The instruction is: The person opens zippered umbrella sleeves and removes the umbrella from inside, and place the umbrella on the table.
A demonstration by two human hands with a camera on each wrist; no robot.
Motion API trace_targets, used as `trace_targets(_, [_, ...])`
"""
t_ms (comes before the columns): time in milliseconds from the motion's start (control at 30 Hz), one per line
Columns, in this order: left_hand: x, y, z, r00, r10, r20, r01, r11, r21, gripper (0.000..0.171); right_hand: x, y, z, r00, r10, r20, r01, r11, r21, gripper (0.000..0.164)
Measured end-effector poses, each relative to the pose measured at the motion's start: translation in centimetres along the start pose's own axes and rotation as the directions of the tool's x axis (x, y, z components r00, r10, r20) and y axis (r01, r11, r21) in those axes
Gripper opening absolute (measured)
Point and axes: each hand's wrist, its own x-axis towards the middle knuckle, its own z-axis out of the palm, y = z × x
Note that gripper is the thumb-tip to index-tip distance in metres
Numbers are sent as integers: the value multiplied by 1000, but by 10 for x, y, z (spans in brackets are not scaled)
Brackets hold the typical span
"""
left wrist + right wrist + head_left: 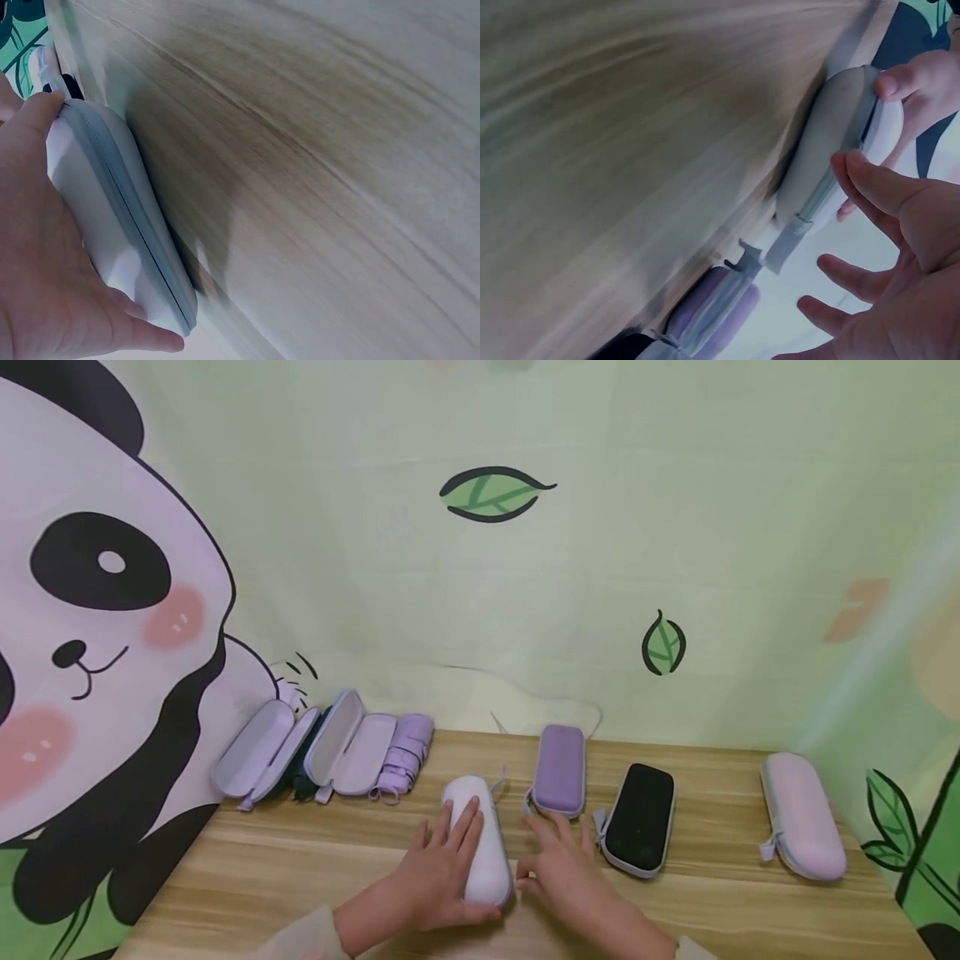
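A white zippered hard case point(487, 852) lies on the wooden table in front of me. My left hand point(450, 868) holds it, fingers spread along the top and thumb at the near end. Along its side runs a grey zipper point(124, 195), with a dark gap in the seam towards the near end in the right wrist view. My right hand point(566, 868) is beside the case, thumb and index fingertips point(847, 165) close together at the seam, other fingers loose. No object shows between those fingertips. A grey ribbon tab point(784, 247) hangs from the case's far end.
Beyond my right hand lie a purple case point(562, 770) and a black case point(640, 818). A pink case point(804, 817) is at the far right. Two opened cases point(258, 752) point(367, 752) and a folded purple umbrella point(407, 756) stand at the back left, by the printed cloth.
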Motion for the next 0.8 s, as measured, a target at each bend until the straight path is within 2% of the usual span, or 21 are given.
trace_targets(167, [-1,0,0,1000,0,-5,0,1000,1,122,12,6,7,998,29,-53,-31,999,-36,6])
trace_targets(433, [-2,1,-1,1000,7,0,-7,1000,-15,120,36,10,18,994,75,-77,-82,993,-89,7])
trace_targets(800, [-1,0,0,1000,20,-1,-20,999,-27,118,66,13,31,980,163,-111,-169,984,-53,4])
